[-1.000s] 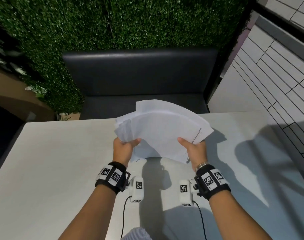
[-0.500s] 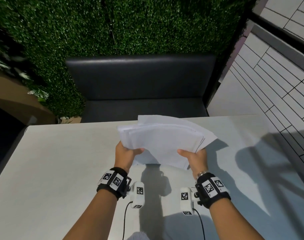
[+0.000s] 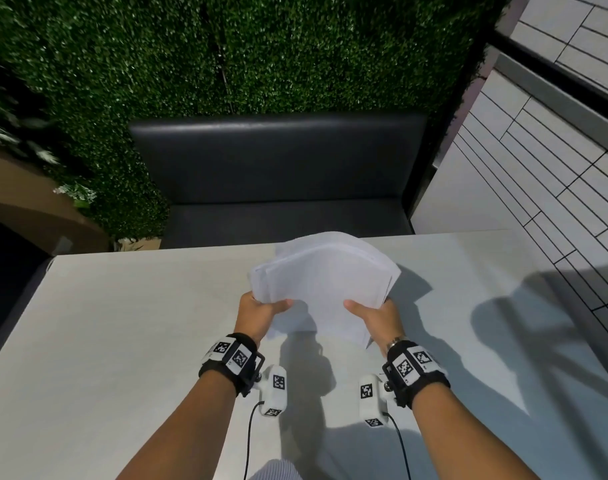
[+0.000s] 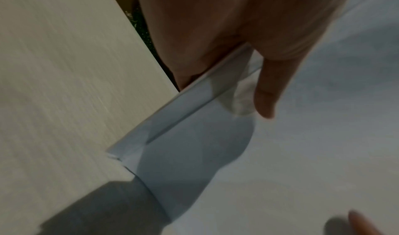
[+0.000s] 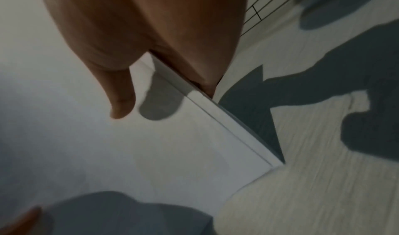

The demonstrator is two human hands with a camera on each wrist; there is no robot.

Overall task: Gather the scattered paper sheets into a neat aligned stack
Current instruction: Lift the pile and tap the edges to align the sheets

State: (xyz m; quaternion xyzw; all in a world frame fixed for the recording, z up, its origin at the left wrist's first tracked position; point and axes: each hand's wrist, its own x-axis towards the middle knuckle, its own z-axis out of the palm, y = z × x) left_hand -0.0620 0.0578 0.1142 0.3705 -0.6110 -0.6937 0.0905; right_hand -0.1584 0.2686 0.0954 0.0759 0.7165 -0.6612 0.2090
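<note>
A bundle of white paper sheets (image 3: 325,282) is held tilted over the pale table (image 3: 122,323), its near edge down by the tabletop and its far edges fanned unevenly. My left hand (image 3: 261,311) grips its left side, thumb on top and fingers hidden underneath. My right hand (image 3: 373,315) grips the right side the same way. In the left wrist view the thumb (image 4: 272,88) lies on the paper sheets (image 4: 302,153), whose left edges are stepped. In the right wrist view the thumb (image 5: 121,93) presses the paper sheets (image 5: 151,153); the right edges sit close together.
A dark padded bench (image 3: 278,174) stands past the table's far edge, backed by a green hedge wall (image 3: 226,57). A tiled wall (image 3: 538,150) runs along the right. Dark shadows fall on the table's right half (image 3: 538,323).
Both hands have lowered the bundle toward the table and moved closer together. The fanned sheets have drawn in, so the bundle looks narrower.
</note>
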